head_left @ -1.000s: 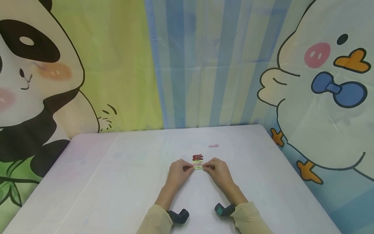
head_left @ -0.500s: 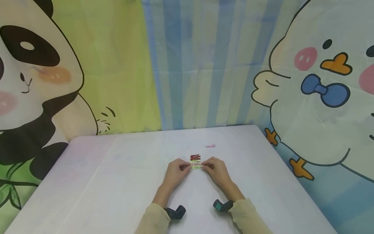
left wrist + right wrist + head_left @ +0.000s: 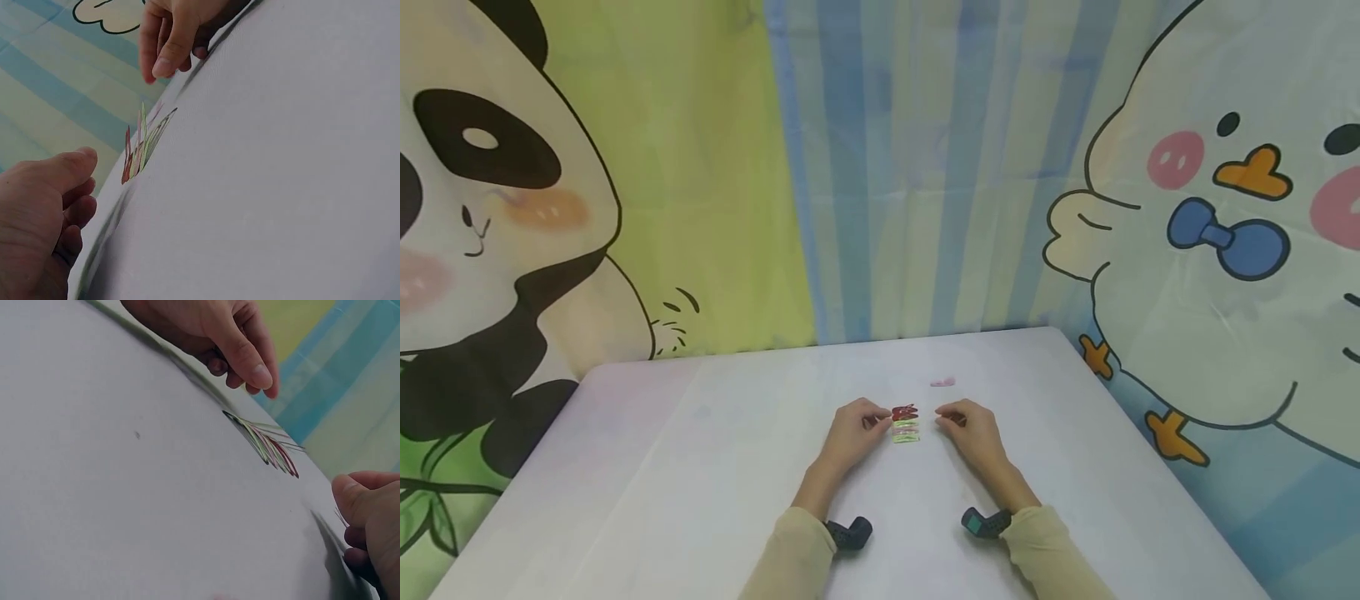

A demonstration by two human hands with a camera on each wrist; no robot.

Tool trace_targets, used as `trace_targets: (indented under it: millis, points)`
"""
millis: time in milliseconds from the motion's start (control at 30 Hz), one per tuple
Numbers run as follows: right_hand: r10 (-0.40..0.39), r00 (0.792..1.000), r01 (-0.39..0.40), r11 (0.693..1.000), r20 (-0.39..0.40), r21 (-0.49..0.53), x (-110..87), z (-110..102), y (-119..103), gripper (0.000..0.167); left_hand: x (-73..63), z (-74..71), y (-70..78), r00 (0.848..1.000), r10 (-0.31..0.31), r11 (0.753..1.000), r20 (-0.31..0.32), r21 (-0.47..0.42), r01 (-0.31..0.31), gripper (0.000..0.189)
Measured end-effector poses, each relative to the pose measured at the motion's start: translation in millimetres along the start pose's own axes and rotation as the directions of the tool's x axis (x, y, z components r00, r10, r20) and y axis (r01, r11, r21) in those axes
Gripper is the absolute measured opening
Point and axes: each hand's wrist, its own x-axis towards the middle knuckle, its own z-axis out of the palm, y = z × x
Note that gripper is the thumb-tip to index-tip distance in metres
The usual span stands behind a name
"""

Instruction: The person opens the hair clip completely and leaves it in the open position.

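A short row of slim hair clips (image 3: 906, 425) lies on the white table, red at the far end, then green and pink ones, with green nearest me. In the left wrist view the clips (image 3: 142, 147) look thin and looped, with raised prongs. My left hand (image 3: 855, 432) hovers at the row's left end, near the red clips, its fingers loosely bent and nothing visible between them. To the right of the row, a little apart from it, is my right hand (image 3: 976, 435), thumb and fingers relaxed with a gap between them. Nothing is visible in it.
A single pink clip (image 3: 942, 382) lies beyond the row, toward the back of the white table (image 3: 715, 475). A cloth backdrop (image 3: 917, 183) with a panda and a chick hangs behind the table. Dark devices (image 3: 850, 534) are strapped to both wrists.
Both hands were pinching at the ends of the row. They have moved off it, the right outward, the left slightly farther up beside the red clips. The view has shifted slightly.
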Motion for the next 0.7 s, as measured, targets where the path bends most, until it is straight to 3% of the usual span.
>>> trace_targets:
  millis: [167, 333, 500, 700]
  points:
    - [-0.017, 0.999, 0.016, 0.999, -0.038, -0.033, 8.8, -5.3, 13.8, 0.017, 17.3, -1.8, -8.6, 1.0, 0.027, 1.0, 0.006, 0.002, -0.027, 0.011]
    - [0.02, 0.999, -0.023, 0.998, -0.046, -0.059, 18.6, -13.4, 27.8, 0.017, 38.6, 1.1, -14.1, 0.999, 0.05, 0.999, 0.013, 0.001, -0.05, 0.01]
    - [0.065, 0.994, -0.075, 0.99, -0.085, -0.117, 29.7, -17.1, 37.2, 0.016, 63.7, 6.0, -17.5, 0.991, 0.101, 0.995, 0.092, 0.004, -0.102, 0.013]
    - [0.135, 0.986, -0.149, 0.978, -0.098, -0.144, 41.1, -10.8, 33.4, 0.015, 95.9, 8.0, -23.9, 0.967, 0.147, 0.987, 0.207, 0.03, -0.156, 0.015]
